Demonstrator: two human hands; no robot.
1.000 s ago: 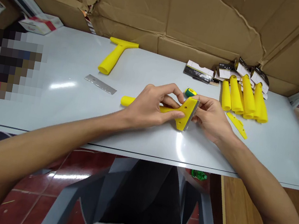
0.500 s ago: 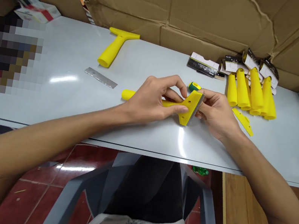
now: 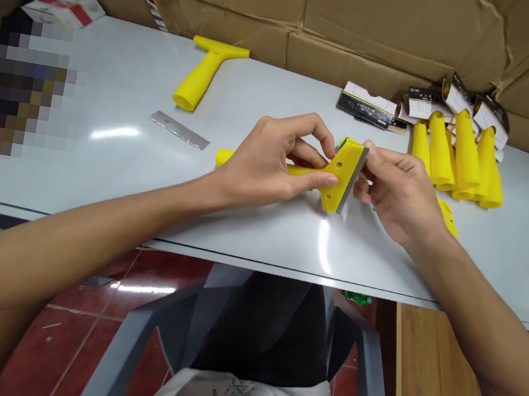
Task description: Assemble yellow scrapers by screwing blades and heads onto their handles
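Observation:
My left hand (image 3: 271,158) is closed around the handle of a yellow scraper (image 3: 342,176), its thumb on the flat head. A grey metal blade (image 3: 352,180) runs along the head's right edge. My right hand (image 3: 401,187) is closed, thumb and fingertip pinching at the blade's top corner. Behind the head, a small green-and-yellow object (image 3: 343,142) is almost fully hidden. A yellow plastic strip with holes (image 3: 448,218) lies partly behind my right hand. To the left on the table are a loose blade (image 3: 179,130) and another yellow scraper handle (image 3: 202,76).
Several yellow handles (image 3: 467,157) lie at the back right against black-and-white card sleeves (image 3: 427,103). Another sleeve (image 3: 366,105) lies left of them. Brown cardboard (image 3: 354,24) lines the table's back. A red-and-white box (image 3: 65,8) stands at the back left.
My right thumb and fingers have shifted up to the blade's upper corner. The scraper head now covers most of the green-and-yellow object. The view has shifted slightly.

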